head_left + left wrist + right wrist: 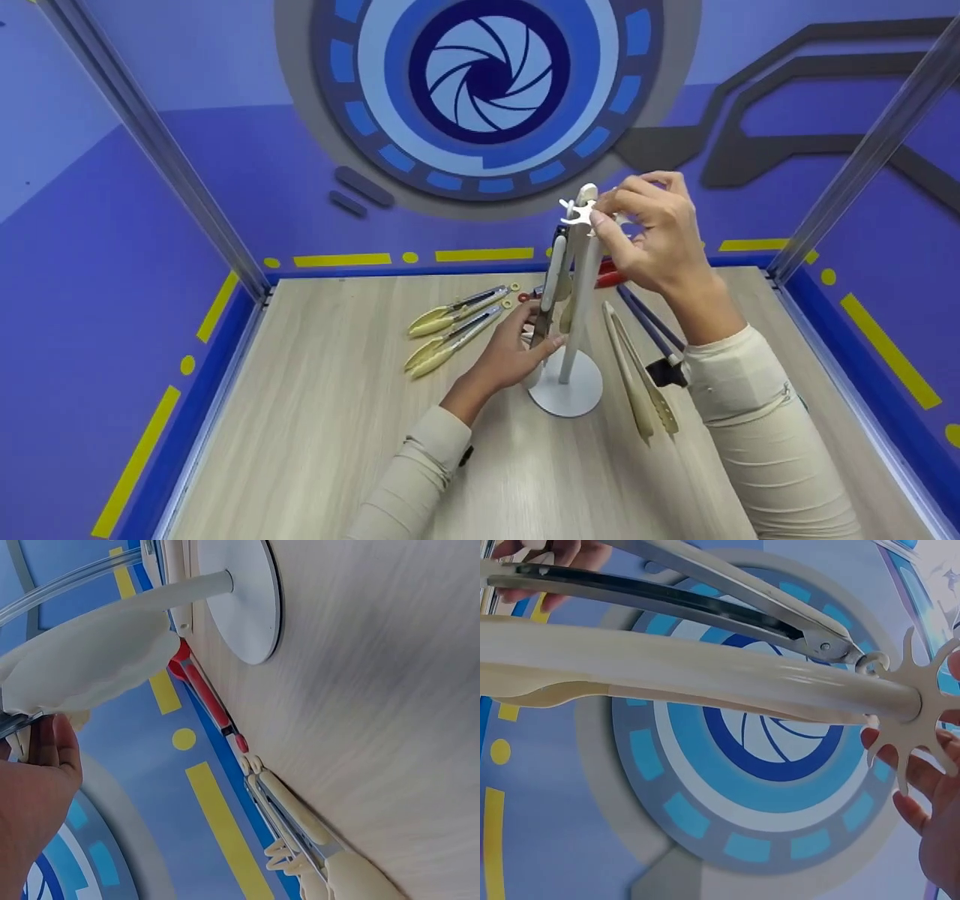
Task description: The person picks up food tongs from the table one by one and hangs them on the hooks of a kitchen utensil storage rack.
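A white utensil stand has a round base, a pole and a star-shaped hook plate on top. From one hook hang metal tongs with pale handles, their ring looped over it. Low on these tongs my left hand grips them beside the pole; it also shows at the edge of the left wrist view. My right hand pinches the hook plate at the top between thumb and fingers. A pale, scalloped tong head hangs alongside the pole. A beige utensil hangs on the pole's other side.
Two yellow-tipped tongs lie left of the stand. Long beige tongs and dark-blue-handled tongs lie to its right. A red-handled utensil lies behind the stand, near the patterned back wall.
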Available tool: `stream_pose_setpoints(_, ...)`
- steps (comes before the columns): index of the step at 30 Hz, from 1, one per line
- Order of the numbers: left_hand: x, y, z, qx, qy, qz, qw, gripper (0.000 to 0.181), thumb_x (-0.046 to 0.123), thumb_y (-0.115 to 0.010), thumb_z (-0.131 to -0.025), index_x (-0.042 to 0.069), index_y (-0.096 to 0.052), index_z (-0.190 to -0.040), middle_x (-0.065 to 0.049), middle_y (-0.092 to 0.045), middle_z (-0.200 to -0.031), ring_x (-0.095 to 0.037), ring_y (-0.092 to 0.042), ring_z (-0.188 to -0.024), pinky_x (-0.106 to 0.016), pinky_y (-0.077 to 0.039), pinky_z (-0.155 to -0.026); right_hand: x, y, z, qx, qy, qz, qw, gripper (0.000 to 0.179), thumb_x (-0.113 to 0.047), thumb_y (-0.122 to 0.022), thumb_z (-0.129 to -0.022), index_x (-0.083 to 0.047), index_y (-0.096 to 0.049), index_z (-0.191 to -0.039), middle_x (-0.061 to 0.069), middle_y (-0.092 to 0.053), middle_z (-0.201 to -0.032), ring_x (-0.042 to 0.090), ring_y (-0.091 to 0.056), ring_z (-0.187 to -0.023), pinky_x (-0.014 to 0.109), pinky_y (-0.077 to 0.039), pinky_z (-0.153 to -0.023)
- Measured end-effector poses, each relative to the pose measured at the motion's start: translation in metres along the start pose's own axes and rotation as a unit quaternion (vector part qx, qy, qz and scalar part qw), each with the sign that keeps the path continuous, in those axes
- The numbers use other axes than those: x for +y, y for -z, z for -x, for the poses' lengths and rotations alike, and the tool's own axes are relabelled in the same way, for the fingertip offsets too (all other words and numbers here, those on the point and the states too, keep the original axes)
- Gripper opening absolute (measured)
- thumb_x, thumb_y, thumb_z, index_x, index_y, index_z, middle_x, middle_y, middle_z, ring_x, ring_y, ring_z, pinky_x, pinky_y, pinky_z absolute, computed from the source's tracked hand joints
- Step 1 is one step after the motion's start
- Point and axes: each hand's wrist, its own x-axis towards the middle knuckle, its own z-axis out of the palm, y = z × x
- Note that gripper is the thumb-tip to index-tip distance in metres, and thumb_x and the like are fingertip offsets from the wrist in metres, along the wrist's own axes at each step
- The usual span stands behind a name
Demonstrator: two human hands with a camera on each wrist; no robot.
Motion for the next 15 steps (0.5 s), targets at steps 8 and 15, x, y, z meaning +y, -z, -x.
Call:
stream_pose_setpoints(8, 0.0003, 0.0026, 0.0012, 0.011, 0.010, -0.003, 0.9999, 0.063, 0.046, -0.072, -0.093, 0.031, -0.045, -0.147, 0.005, -0.056, -0.138, -0.015, -0.053, -0.130, -0.047, -0.043, -0.111, 0.0051, 0.0003, 0.0013, 0.003, -0.002, -0.027, 0.9996, 0.014, -0.021, -0.068, -0.084, -0.013, -0.078, -0.079, 0.000, -0.074, -0.080, 0.017, -0.063, -0.074, 0.035, -0.024, -0.084)
stream_pose_setpoints(15, -0.0027, 0.0047, 0.0017, 0.014, -0.002, 0.026, 0.9996, 0.067, 0.039, -0.072, -0.094, 0.026, -0.040, -0.151, 0.000, -0.051, -0.148, -0.025, -0.050, -0.136, -0.050, -0.041, -0.110, 0.0088, -0.0019, 0.0033, 0.013, -0.005, -0.053, 0.9985, 0.014, -0.019, -0.068, -0.083, -0.012, -0.080, -0.082, 0.003, -0.077, -0.084, 0.018, -0.065, -0.079, 0.032, -0.023, -0.085)
